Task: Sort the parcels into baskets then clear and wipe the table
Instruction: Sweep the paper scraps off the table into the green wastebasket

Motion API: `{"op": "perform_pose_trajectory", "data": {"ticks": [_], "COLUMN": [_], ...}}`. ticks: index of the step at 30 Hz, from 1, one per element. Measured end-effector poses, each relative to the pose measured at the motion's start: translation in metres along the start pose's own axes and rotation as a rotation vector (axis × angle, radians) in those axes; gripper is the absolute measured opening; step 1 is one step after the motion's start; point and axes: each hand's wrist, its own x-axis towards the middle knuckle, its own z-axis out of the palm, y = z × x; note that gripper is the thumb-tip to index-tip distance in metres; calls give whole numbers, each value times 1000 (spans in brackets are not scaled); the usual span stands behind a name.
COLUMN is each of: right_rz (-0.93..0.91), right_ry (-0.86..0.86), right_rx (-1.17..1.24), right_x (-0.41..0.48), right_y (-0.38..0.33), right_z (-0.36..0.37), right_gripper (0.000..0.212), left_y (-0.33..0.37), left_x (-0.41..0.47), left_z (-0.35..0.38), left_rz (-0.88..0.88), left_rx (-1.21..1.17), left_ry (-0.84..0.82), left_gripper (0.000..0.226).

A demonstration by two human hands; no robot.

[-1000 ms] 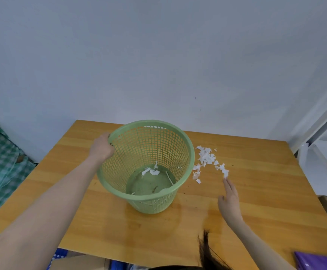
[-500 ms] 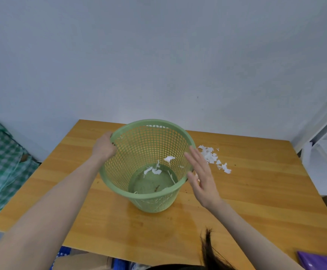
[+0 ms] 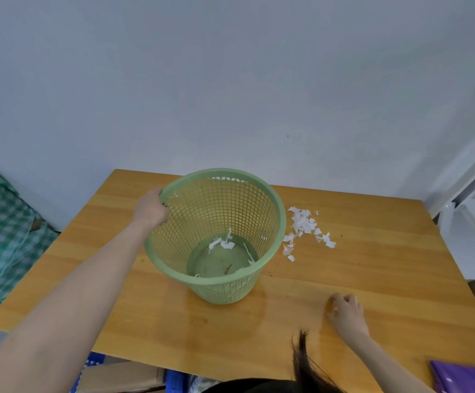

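Observation:
A green mesh waste basket (image 3: 225,290) stands tilted toward me on the wooden table (image 3: 386,273). My left hand (image 3: 150,211) grips its far left rim. A few white paper scraps lie on the basket's bottom. A small heap of torn white paper scraps (image 3: 304,226) lies on the table just right of the basket. My right hand (image 3: 345,310) rests on the table near the front, its fingers curled shut; a tiny white bit shows at the fingertips, too small to tell whether it is held.
A purple parcel (image 3: 465,378) peeks in at the bottom right corner. Green checked cloth (image 3: 1,228) lies left of the table. Cardboard and a blue crate (image 3: 94,364) sit below the front edge. A white wall backs the table.
My right hand went from the scrap heap to the basket's mouth, then drew back to the table's near right and curled shut. The heap looks smaller. My left hand kept its grip.

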Motion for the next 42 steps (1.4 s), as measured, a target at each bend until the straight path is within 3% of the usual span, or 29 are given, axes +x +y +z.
{"op": "perform_pose_trajectory", "data": {"ticks": [12,15,19,21,23,26,28,31,34,37,39,42], "right_rz": [50,46,-195,-384,-609,-846,-867,-785,-466,-208,-209,-281], "right_ry": [34,133,372,371,280,121,121,304,397,147,-115,-266], "right_rx": [17,295,772,1011,1087,675,549,752,916,667,332,-21], "right_x": [8,6,-10,-23,-36,-32,-18,0,28,52,68,80], "right_y": [9,-13,-92,-134,-163,-181,-182,-175,-154,-122,-107,-97], "right_z": [-6,-26,-90,-123,-147,-158,-155,-148,-125,-88,-60,-36], "right_gripper": [19,15,15,19,20,26,33,30,33,41,47,51], "left_y": [3,3,3,3,4,5,7,7,7,7,5,7], "left_x": [-2,-1,0,0,0,-1,-1,3,7,8,11,9], "left_z": [-2,-2,-3,-2,-3,-5,-8,-8,-9,-10,-11,-8], "left_rz": [10,7,1,-2,-7,-31,-54,-77,-85,-66,-63,-53], "left_rx": [26,27,32,35,42,35,40,41,54,81,89,81], "left_ry": [-1,-5,-11,-11,-12,-37,-54,-79,-125,-165,-169,-166], "left_gripper": [46,46,43,42,41,37,31,26,24,19,18,17]}}
